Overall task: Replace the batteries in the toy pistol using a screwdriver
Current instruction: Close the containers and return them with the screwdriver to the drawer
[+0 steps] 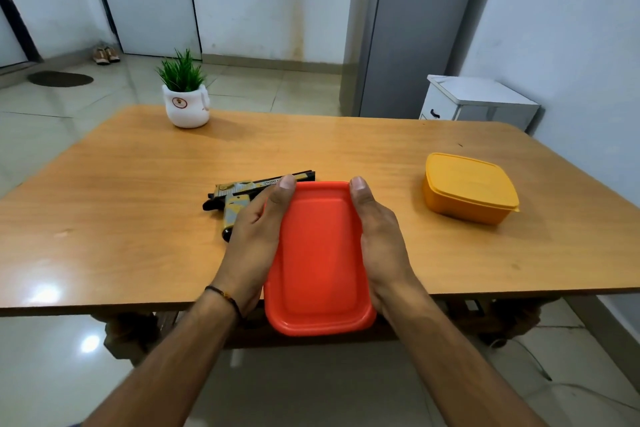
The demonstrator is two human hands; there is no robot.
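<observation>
Gold-and-black, the toy pistol (239, 196) lay on its side on the wooden table (138, 184), near the middle and a little to the left, with its barrel pointing right and its grip toward the near edge. The left hand (254, 236) covered part of it from the camera's view. That hand gripped the left side of a red box (318, 253) with its lid on, the thumb lying along the lid's edge. The right hand (377, 236) clasped the opposite side in the same way. The box reached past the table's near edge; whether it rested on the wood could not be told. A dark thread bracelet (225, 296) circled the left wrist. Well apart to the right sat a closed yellow box (469, 187). At the far left of the table stood a green plant in a white pot (185, 97). Beyond the table, a white cabinet (478, 97) stood against the right wall beside a grey refrigerator (398, 28).
</observation>
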